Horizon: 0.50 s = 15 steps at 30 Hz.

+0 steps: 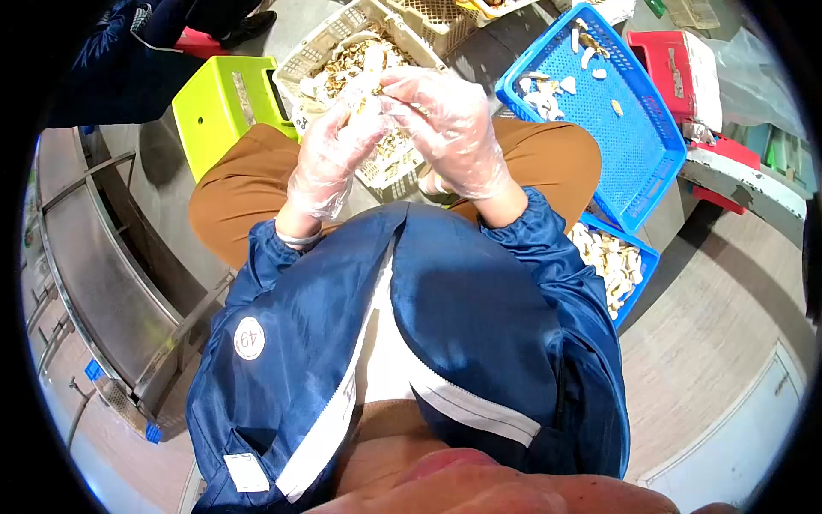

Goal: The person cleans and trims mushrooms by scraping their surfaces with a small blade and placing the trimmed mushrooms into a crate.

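Note:
My left hand [338,154] and my right hand [449,128] both wear clear plastic gloves. Their fingertips come together over a cream plastic crate [402,184], pinching a small pale piece that looks like mushroom [366,101]; the fingers hide most of it. Inside the crate lie many brown and whitish mushroom pieces [351,68]. To the right of my right hand is a blue basket [634,171] with several white mushroom pieces [542,98] at its far left end and a few more near its far edge.
A second blue basket [644,265], full of pale pieces, sits by my right side. A lime-green stool [205,111] stands left, a red stool [664,68] at the far right. Another person's dark-clothed leg [111,77] is at upper left. A metal frame [107,257] runs along the left.

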Motion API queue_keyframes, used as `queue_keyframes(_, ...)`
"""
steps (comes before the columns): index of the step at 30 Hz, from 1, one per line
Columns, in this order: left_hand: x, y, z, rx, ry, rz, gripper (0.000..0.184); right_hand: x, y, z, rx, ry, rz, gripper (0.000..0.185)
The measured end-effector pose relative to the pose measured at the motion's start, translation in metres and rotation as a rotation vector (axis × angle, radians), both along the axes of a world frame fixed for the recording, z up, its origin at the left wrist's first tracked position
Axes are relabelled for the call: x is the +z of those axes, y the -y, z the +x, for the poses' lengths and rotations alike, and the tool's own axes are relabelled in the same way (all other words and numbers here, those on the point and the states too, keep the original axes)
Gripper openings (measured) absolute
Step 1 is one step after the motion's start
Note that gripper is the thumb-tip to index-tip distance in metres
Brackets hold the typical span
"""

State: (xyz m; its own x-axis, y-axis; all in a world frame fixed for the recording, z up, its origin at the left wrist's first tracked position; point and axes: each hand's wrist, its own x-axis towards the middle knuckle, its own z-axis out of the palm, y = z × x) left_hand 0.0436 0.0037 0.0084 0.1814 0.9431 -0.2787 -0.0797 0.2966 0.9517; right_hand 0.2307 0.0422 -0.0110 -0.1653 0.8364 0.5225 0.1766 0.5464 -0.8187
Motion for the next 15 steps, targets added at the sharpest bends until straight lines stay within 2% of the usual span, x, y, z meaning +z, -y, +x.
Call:
queue_keyframes(2, -0.004, 0.000, -0.005, -0.039, -0.075, 0.032, 0.062, 0.004, 0.002, -0.001, -0.057, 0.053, 0.039, 0.009)
queue_keyframes(6, -0.007, 0.001, -0.010, -0.045, -0.025, -0.038, 0.058, 0.008, 0.000, 0.004, -0.025, -0.046, -0.175, 0.008)
queue_keyframes(7, -0.003, 0.000, -0.009, -0.035, 0.001, -0.065, 0.056, -0.008, -0.003, 0.007, -0.003, -0.128, -0.279, 0.011)
queue_keyframes(9, -0.002, 0.001, -0.010, 0.010, 0.190, -0.137, 0.055, -0.013, -0.015, 0.013, -0.104, -0.344, -0.510, 0.012)
queue_keyframes(10, -0.001, 0.001, -0.010, 0.032, 0.285, -0.174, 0.056, -0.014, -0.021, 0.013, -0.172, -0.507, -0.445, 0.007)
queue_keyframes(13, -0.018, 0.002, -0.026, 0.017, 0.590, -0.272, 0.057, -0.036, -0.039, 0.036, -0.324, -0.355, -0.348, 0.006)
queue_keyframes(15, -0.026, 0.000, -0.029, 0.068, 0.687, -0.280, 0.060, -0.027, -0.032, 0.036, -0.159, -0.425, -0.515, 0.008)
